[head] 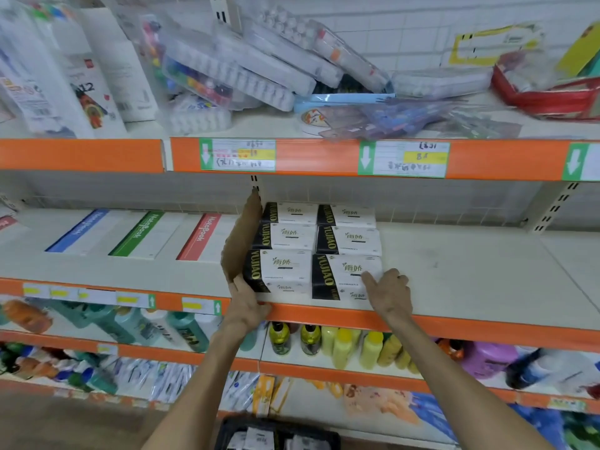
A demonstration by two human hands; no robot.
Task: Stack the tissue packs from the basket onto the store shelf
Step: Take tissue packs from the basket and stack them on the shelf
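Observation:
Several white-and-black tissue packs (345, 276) lie in two rows, three deep, on the middle store shelf (470, 274). My left hand (247, 306) rests flat against the left side of the front left pack (279, 271), beside a brown cardboard divider (242, 238). My right hand (389, 292) presses its fingers on the right end of the front right pack, palm on the shelf. Neither hand grips a pack. At the bottom edge, a black basket (227, 427) holds more packs (256, 438).
Notebooks (143, 233) lie left of the divider. The shelf right of the packs is bare. The upper shelf carries marker sets and paint trays (259, 69). Bottles (344, 347) fill the shelves below. Orange shelf edges carry price labels (404, 158).

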